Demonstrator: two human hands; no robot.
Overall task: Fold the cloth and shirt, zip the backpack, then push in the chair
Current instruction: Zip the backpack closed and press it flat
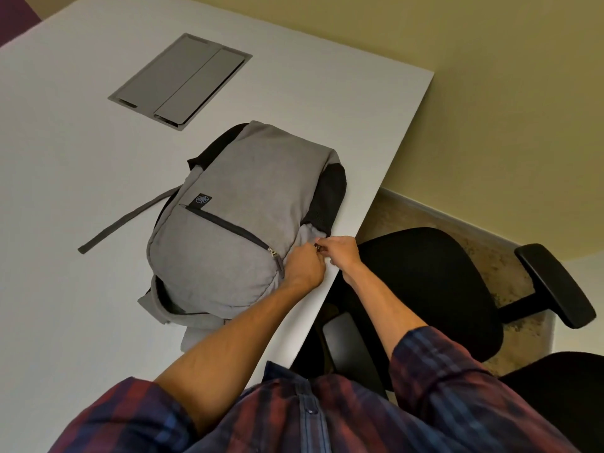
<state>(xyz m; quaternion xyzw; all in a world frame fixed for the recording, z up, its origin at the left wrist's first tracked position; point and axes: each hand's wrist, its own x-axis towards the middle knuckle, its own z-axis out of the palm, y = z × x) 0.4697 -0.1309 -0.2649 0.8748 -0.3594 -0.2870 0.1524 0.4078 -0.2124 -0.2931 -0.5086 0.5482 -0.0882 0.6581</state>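
A grey backpack (242, 204) with black side panels lies flat on the white table (65, 158), close to its right edge. Its main compartment gapes open along the near end. My left hand (302, 266) grips the backpack's fabric at the right side. Right beside it, my right hand (340, 251) pinches what looks like a zipper pull at the same spot. A black office chair (434, 282) with armrests stands off the table's right edge, its seat partly clear of the table. No cloth or shirt is in view.
A grey cable hatch (179, 80) is set into the tabletop behind the backpack. One loose strap (127, 220) trails to the left. A second black chair (562, 384) shows at the lower right. A beige wall lies beyond the table.
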